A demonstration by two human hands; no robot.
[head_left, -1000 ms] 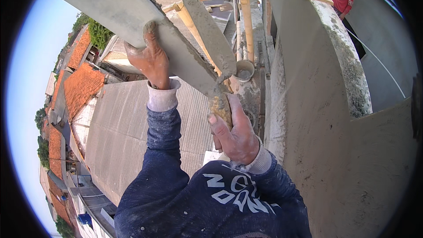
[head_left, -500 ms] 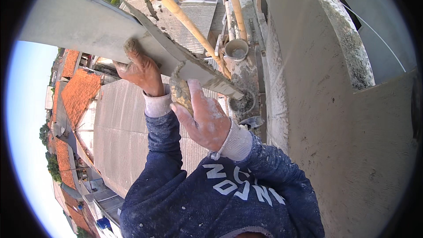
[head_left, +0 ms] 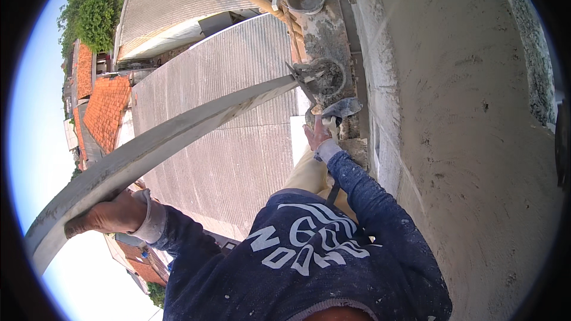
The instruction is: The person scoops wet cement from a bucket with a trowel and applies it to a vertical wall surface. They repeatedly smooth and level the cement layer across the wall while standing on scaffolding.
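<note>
Left hand gripped the long grey board by its lower edge near the left end, and the board slanted up and away until its far tip sat just beside the bucket of grey mortar! Over there the right hand was wrapped, it seemed, round the handle of a trowel, blade edge-on by that tip, touching or not I couldn't tell! This looked like the scraping or loading step, and the next move called for a steady board and a controlled blade near the bucket
</note>
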